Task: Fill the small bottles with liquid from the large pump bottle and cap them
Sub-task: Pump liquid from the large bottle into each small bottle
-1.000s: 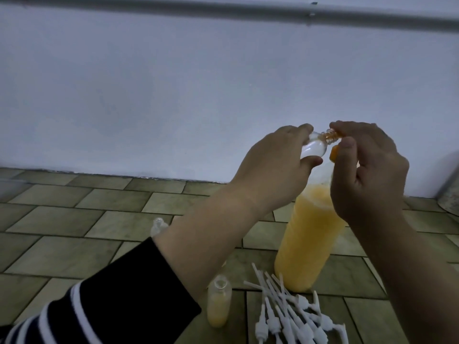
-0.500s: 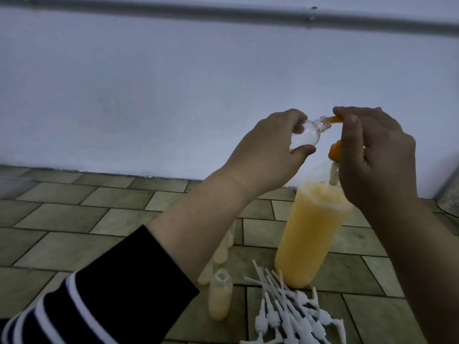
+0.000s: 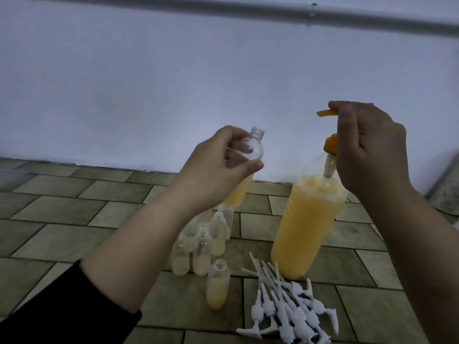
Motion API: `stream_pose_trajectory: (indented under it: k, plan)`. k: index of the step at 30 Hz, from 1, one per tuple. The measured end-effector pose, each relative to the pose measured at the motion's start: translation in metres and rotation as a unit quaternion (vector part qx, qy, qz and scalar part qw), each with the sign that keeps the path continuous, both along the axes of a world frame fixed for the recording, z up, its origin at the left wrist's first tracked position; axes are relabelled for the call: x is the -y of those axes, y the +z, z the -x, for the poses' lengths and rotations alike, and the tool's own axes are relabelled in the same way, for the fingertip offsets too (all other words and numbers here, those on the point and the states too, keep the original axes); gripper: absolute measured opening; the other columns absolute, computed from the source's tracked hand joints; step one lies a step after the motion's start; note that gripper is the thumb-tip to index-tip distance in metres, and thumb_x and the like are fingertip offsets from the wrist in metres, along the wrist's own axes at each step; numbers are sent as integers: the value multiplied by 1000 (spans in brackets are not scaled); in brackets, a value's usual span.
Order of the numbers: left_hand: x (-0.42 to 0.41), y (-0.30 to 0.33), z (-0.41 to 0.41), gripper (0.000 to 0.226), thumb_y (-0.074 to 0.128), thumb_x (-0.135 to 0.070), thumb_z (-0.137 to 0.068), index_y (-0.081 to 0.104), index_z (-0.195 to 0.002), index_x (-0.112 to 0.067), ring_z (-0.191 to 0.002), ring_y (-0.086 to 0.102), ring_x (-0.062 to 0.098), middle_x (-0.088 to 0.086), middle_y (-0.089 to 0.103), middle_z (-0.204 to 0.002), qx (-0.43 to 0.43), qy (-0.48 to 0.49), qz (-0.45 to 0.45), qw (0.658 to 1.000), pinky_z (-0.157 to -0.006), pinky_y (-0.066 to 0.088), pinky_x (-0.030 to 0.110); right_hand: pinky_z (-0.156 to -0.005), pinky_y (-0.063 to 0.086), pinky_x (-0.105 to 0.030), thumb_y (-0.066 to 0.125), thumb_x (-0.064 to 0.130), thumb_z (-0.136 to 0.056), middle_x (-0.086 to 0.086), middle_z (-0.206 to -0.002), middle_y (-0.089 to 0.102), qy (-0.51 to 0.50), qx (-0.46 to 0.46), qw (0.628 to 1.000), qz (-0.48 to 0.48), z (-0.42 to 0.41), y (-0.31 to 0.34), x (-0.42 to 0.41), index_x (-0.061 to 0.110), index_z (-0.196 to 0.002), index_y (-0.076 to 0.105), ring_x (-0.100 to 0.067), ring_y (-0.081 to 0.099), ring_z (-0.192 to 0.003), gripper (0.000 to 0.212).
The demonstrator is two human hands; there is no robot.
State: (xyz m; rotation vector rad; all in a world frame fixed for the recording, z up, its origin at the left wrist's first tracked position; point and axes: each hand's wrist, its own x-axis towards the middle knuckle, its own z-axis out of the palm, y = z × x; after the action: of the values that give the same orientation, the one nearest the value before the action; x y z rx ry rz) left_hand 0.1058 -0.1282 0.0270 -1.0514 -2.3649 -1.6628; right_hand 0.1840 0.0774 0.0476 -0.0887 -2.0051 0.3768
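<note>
My left hand (image 3: 221, 160) grips a small clear bottle (image 3: 248, 167) in the air, tilted, yellow liquid in its lower part, mouth open and pointing up. It hangs left of the orange pump spout (image 3: 326, 112), apart from it. My right hand (image 3: 367, 150) rests on top of the orange pump head, fingers curled over it. The large pump bottle (image 3: 305, 229) stands on the tiled floor, nearly full of yellow liquid. Several small uncapped bottles (image 3: 202, 254) with a little yellow liquid stand on the floor below my left hand, one (image 3: 218, 284) nearer to me.
A heap of white pump caps (image 3: 285, 311) with long tubes lies on the tiled floor (image 3: 62, 219) in front of the large bottle. A white wall (image 3: 149, 83) with a grey pipe (image 3: 248, 8) rises close behind.
My left hand has drawn the small bottle down and left, away from the orange spout it was held against. The view has shifted, showing more bottles on the floor.
</note>
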Motion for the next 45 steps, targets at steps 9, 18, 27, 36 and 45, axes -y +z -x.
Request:
stream_pose_trajectory:
  k: [9, 18, 27, 36, 45]
  plan:
    - [78, -59, -30, 47, 65, -52, -59, 52, -104, -52, -90, 56, -11, -30, 61, -100, 82, 58, 69, 993, -74, 48, 18, -90, 43, -34, 24, 38, -99, -7, -109, 68, 6, -1, 1000, 8, 0, -1, 1, 11, -112, 65, -24, 58, -110, 51]
    - [95, -138, -32, 49, 84, -28, -64, 61, -102, -47, -88, 61, -2, -25, 63, -98, 110, 85, 102, 985, -74, 54, 27, -94, 45, -46, 25, 39, -99, -7, -110, 68, 17, -11, 999, 26, 0, -2, 2, 11, -112, 65, -25, 61, -106, 51]
    - [91, -182, -36, 57, 79, -23, -72, 46, -98, -62, -101, 54, -3, -30, 50, -114, 38, 75, 160, 983, -80, 44, 6, -93, 45, -46, 24, 39, -99, -8, -109, 68, 16, -15, 999, 28, 1, -3, 3, 11, -112, 65, -27, 62, -104, 52]
    - [91, -201, -34, 59, 81, -25, -70, 45, -105, -56, -105, 56, 5, -23, 50, -116, 78, 92, 89, 989, -81, 48, 16, -93, 46, -49, 24, 39, -99, -6, -113, 66, 16, -17, 999, 24, 1, -3, 3, 9, -112, 65, -29, 63, -100, 52]
    - [107, -200, -26, 32, 55, -39, -86, 45, -97, -68, -85, 55, 6, -5, 55, -101, 71, 225, -49, 971, -67, 43, 6, -93, 45, -39, 21, 41, -98, -8, -109, 68, 3, -5, 1000, 30, 1, -3, 4, 12, -116, 64, -23, 61, -106, 55]
